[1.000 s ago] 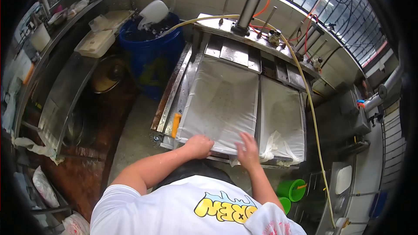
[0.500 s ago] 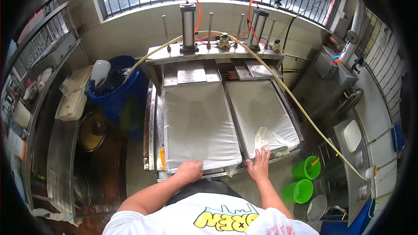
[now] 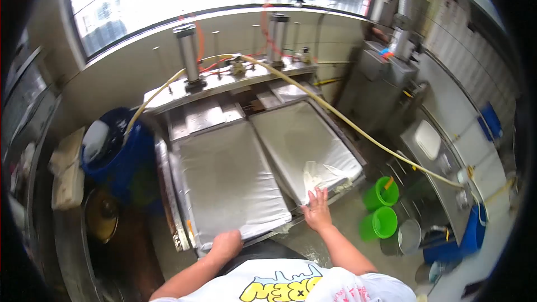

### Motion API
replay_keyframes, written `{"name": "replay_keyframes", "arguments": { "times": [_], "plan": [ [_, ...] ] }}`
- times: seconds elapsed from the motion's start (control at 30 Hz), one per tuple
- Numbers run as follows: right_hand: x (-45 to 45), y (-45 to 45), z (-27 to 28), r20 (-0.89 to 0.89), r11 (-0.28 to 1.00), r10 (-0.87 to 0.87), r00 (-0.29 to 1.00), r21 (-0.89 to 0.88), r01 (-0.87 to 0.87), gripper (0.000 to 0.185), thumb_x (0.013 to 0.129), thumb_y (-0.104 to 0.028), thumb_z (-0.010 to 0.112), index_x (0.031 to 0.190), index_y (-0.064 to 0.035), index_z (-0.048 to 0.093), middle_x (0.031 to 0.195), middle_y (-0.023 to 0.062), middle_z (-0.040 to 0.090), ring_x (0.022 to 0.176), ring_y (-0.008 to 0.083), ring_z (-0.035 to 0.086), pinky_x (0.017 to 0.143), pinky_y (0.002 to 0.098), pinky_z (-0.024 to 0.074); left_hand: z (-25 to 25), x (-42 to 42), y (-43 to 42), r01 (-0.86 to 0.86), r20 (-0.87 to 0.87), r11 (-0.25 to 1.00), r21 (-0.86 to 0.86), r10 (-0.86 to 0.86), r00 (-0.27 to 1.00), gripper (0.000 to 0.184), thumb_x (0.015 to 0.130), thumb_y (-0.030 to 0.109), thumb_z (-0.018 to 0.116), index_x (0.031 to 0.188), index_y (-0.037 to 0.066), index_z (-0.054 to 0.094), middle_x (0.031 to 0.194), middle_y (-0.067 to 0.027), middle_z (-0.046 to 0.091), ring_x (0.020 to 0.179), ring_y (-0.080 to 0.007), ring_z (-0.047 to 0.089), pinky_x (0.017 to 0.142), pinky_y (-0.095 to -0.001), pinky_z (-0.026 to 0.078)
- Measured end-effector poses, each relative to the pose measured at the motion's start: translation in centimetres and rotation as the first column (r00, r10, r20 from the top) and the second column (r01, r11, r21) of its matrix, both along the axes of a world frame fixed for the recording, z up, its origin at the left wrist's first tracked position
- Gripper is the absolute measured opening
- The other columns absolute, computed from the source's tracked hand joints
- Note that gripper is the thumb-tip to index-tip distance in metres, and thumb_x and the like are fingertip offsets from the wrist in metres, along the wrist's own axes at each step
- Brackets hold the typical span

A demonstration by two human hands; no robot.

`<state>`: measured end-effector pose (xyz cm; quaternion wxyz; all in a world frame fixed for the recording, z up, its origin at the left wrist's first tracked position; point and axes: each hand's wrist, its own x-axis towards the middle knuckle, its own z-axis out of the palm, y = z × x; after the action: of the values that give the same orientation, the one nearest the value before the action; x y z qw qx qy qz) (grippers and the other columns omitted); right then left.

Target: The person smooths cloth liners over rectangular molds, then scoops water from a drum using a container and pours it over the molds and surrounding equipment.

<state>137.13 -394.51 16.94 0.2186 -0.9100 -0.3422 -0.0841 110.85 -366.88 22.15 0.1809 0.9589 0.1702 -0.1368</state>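
Note:
Two shallow rectangular frames lie side by side on a metal press, each wrapped in pale wet cloth. My left hand (image 3: 226,244) is closed at the front edge of the left cloth-covered slab (image 3: 229,176), its fingers curled at the cloth hem. At the near left corner of the right cloth-covered slab (image 3: 299,137), my right hand (image 3: 318,211) has its fingers stretched out, touching the cloth edge. A bunched flap of thin white cloth (image 3: 323,174) lies on that slab just beyond the fingertips.
Behind the slabs stands the metal press (image 3: 196,86) with upright cylinders. A yellowish hose (image 3: 358,128) crosses over the right slab. A blue barrel (image 3: 126,159) is at left. Two green buckets (image 3: 379,223) stand on the floor at right, near a metal counter (image 3: 442,176).
My view has turned and tilted, so the press appears lower left and slanted. Both hands stay by the slabs' front edges; the right fingers sit closer against the cloth flap.

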Motion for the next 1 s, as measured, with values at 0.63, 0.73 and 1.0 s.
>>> {"name": "replay_keyframes", "arguments": {
  "times": [0.63, 0.73, 1.0],
  "plan": [
    [12.3, -8.0, 2.8, 0.061, 0.984, -0.085, 0.995, 0.160, 0.075, 0.068, 0.096, -0.039, 0.070, 0.149, -0.0005, 0.052, 0.148, 0.0276, 0.053, 0.137, 0.0460, 0.048, 0.118, 0.0520, 0.0389, 0.2, 2.2, -1.8, -0.117, -0.107, 0.981, 0.152, 0.134, 0.985, 0.032, 0.087, 0.032, 0.074, 0.106, 0.007, 0.070, 0.102, -0.0219, 0.076, 0.095, -0.0420, 0.073, 0.087, -0.0539, 0.058],
    [19.9, -12.0, 2.2, -0.043, 0.939, -0.309, 0.950, 0.146, 0.312, 0.078, 0.094, -0.039, 0.073, 0.154, 0.0015, 0.045, 0.154, 0.0323, 0.044, 0.143, 0.0481, 0.043, 0.120, 0.0524, 0.0372, -0.6, 2.5, -2.4, -0.170, -0.050, 0.966, 0.193, 0.182, 0.982, 0.033, 0.084, 0.027, 0.076, 0.111, 0.008, 0.072, 0.100, -0.0207, 0.076, 0.095, -0.0410, 0.073, 0.089, -0.0528, 0.057],
    [26.3, -14.4, -3.6, -0.352, 0.920, 0.017, 0.936, 0.372, 0.123, 0.075, 0.096, -0.034, 0.071, 0.155, 0.0017, 0.041, 0.158, 0.0302, 0.039, 0.147, 0.0450, 0.040, 0.121, 0.0471, 0.0366, 3.6, 8.4, -11.5, -0.296, 0.307, 0.950, 0.103, 0.253, 0.918, 0.088, 0.086, 0.032, 0.083, 0.155, -0.001, 0.040, 0.160, -0.0354, 0.035, 0.148, -0.0513, 0.036, 0.122, -0.0519, 0.035]
  ]
}}
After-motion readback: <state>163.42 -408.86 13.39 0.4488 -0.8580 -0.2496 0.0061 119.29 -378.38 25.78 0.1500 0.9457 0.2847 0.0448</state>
